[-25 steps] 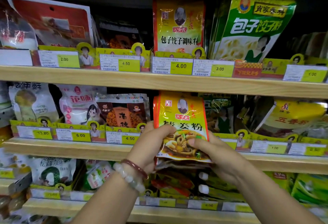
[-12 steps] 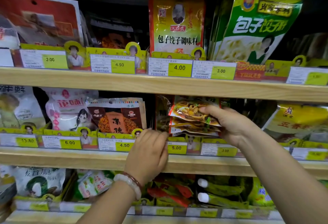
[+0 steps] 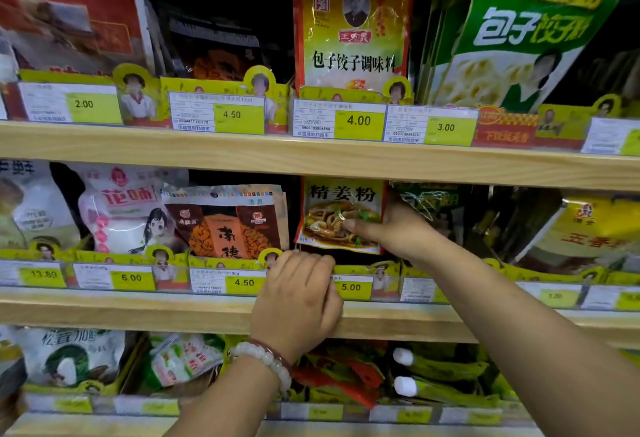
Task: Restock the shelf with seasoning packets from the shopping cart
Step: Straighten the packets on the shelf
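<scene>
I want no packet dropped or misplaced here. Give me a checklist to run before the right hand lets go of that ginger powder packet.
1. Grip: right hand pinches the ginger powder packet at its lower right edge: ok.
2. Slot: packet sits above the 5.00 price tag, right of the brown packet: ok.
3. Upright, label facing out: ok.
4. Bottom edge resting on the middle shelf: cannot tell, the tag strip hides it.
5. Support behind so it will not tip back: cannot tell, dark there.
6. Left hand out of the way: ok, it rests at the shelf's front rail, fingers curled, holding nothing visible.
</scene>
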